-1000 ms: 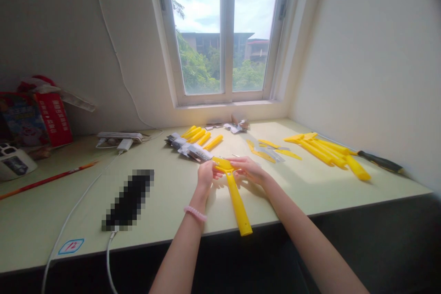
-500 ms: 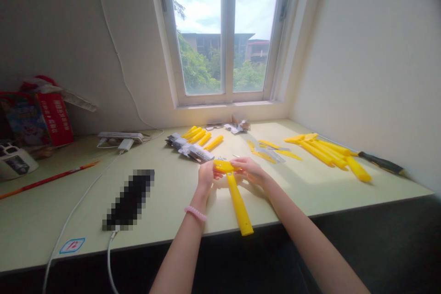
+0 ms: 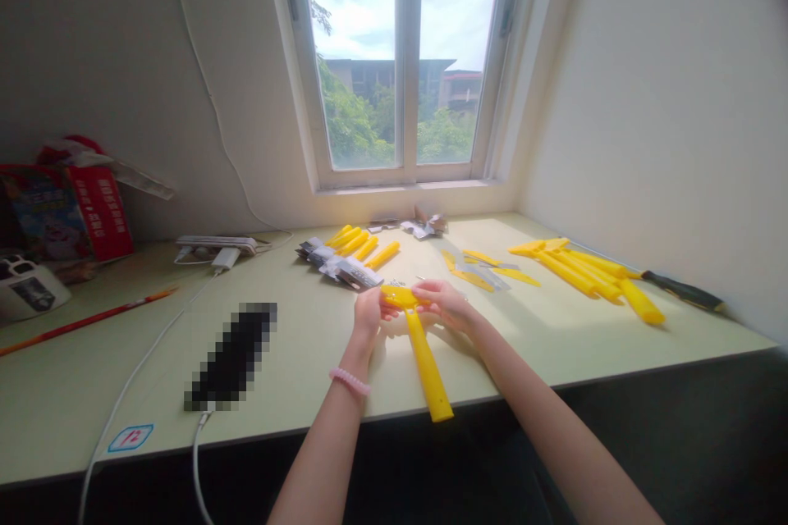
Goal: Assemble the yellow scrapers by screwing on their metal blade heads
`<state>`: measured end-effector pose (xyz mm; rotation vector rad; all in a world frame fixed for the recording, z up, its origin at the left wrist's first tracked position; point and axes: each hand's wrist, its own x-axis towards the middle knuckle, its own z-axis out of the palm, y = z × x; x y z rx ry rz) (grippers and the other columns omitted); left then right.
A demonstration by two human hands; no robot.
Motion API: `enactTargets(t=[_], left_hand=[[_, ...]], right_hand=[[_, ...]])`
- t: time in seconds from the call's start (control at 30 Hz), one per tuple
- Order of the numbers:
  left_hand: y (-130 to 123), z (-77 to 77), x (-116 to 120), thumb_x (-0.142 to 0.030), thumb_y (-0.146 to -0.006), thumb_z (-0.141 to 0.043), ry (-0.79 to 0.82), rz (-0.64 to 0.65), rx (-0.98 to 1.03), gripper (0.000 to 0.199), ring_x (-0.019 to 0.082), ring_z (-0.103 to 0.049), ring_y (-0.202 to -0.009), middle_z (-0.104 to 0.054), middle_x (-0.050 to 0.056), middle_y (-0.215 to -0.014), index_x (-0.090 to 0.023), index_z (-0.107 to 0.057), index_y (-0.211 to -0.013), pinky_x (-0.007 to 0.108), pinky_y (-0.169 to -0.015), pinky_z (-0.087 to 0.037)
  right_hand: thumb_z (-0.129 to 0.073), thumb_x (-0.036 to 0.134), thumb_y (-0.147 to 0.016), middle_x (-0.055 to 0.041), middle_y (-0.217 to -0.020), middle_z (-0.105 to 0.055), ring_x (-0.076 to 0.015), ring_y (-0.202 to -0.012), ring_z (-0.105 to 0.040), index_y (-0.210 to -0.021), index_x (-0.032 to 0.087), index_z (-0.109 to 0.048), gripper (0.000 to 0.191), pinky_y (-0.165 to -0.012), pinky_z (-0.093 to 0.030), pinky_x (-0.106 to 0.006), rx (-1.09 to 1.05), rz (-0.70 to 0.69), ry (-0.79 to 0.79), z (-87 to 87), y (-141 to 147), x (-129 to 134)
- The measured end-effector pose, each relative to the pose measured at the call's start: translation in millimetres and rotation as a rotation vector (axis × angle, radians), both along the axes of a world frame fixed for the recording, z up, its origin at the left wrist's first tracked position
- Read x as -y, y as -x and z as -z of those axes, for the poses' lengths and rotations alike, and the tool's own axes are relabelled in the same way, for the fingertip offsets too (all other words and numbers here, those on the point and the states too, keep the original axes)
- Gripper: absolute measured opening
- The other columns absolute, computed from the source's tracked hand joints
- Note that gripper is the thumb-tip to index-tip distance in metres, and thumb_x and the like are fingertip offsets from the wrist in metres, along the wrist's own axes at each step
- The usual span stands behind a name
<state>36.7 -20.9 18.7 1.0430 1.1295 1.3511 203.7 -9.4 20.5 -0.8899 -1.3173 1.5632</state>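
Both hands grip a yellow T-shaped scraper [image 3: 429,369] by its head, over the front part of the table. My left hand [image 3: 368,310] is closed on the left end of the head, and my right hand [image 3: 446,303] pinches the right end. The scraper's long handle points toward me and hangs past the table's front edge. Just beyond the hands are several small metal pieces [image 3: 396,284], too small to name. Further off lie flat grey blades with yellow strips [image 3: 486,269], and packaged scrapers [image 3: 348,261] with yellow handles.
Several yellow handles [image 3: 584,272] and a black-handled screwdriver [image 3: 680,290] lie at the right. Crumpled wrappers [image 3: 424,225] sit under the window. On the left are a blurred-out black phone [image 3: 232,357] with a white cable, a power strip [image 3: 215,244], a red stick [image 3: 92,320] and a red box [image 3: 98,213].
Hardly anything differs. Both hands stay on the scraper's head, with at most a slight shift of the right fingers.
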Motion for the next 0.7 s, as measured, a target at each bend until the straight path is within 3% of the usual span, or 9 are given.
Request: enactTargets(t=[0.37, 0.7], left_hand=[[1.4, 2.0, -1.7, -0.028, -0.065, -0.051, 0.015, 0.007, 0.017, 0.022, 0.012, -0.053, -0.042, -0.064, 0.01, -0.058, -0.009, -0.063, -0.068, 0.022, -0.043, -0.039], [1.8, -1.3, 2.1, -0.024, -0.064, -0.05, -0.002, 0.008, 0.031, 0.021, 0.013, -0.054, -0.043, -0.066, 0.012, -0.059, -0.008, -0.064, -0.069, 0.023, -0.043, -0.04]], right_hand=[[-0.079, 0.038, -0.06, -0.0014, -0.07, -0.062, -0.0128, -0.062, -0.059, -0.072, 0.017, -0.063, 0.029, -0.058, -0.048, -0.026, 0.062, 0.128, -0.09, -2.9, 5.0, 3.4], [-0.079, 0.036, -0.06, -0.0018, -0.071, -0.062, -0.0139, -0.064, -0.06, -0.071, 0.017, -0.063, 0.026, -0.061, -0.05, -0.028, 0.066, 0.116, -0.072, -3.0, 4.6, 3.0]])
